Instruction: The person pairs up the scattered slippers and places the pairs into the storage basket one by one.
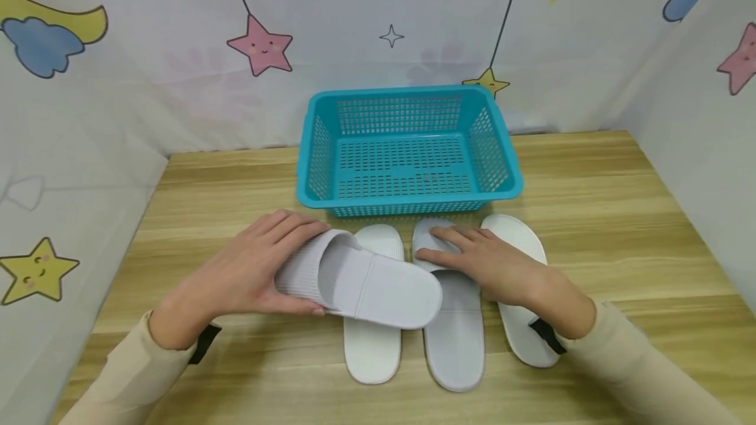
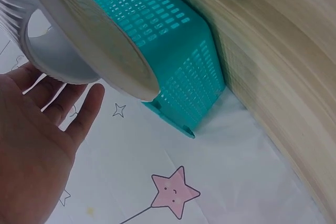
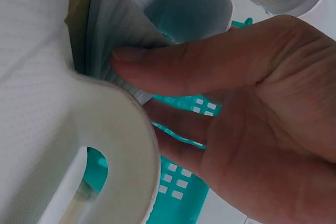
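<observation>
Tabletop (image 1: 620,248), wood grain, is the biggest thing we've got, its near edge cut off in the head view. On it sits a teal basket (image 1: 410,204). Just in front, the left white slipper (image 1: 372,353) is partly hidden by the held gray slipper (image 1: 401,290), and the right white slipper (image 1: 522,333) by an arm. Between those two lies the flat gray slipper (image 1: 455,346), toe half covered by the right hand (image 1: 496,267); honestly, we can't tell if it's gripping or just touching. Our left hand (image 1: 266,267) has fingers and thumb around the held one's strap. Black bits (image 1: 205,343) at the wrists? Too hidden to identify.
</observation>
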Motion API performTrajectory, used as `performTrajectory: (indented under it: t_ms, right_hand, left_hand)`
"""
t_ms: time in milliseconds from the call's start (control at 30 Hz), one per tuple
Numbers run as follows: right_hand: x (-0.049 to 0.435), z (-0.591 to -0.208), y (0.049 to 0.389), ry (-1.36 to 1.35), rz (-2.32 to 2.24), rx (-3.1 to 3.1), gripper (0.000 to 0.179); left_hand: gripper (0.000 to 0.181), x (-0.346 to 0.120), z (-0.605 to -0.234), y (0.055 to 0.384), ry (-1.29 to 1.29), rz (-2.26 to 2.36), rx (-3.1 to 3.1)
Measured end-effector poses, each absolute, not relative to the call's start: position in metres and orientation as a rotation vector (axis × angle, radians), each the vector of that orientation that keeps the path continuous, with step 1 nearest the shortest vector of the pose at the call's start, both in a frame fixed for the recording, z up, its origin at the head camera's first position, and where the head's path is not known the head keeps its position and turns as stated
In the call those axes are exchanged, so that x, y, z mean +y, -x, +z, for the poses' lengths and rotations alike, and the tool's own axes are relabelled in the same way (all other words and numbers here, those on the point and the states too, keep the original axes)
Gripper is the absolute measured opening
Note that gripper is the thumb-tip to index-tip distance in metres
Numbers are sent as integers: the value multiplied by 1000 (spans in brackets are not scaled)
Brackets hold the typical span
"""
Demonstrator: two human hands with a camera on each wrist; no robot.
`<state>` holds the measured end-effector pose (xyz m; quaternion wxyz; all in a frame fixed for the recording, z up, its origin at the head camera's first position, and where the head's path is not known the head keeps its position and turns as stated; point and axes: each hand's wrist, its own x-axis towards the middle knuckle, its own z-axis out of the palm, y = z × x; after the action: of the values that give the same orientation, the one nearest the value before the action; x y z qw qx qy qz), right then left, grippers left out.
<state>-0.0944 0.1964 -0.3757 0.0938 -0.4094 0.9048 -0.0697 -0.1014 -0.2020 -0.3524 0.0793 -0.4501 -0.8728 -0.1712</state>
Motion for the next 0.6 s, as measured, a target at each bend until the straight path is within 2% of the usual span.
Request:
performTrajectory:
  t_ms: [600]
  right_hand:
    - [200, -387, 90, 1219, -197, 2772, 106]
  left_hand:
    - [101, -200, -362, 101, 1341, -532, -2631]
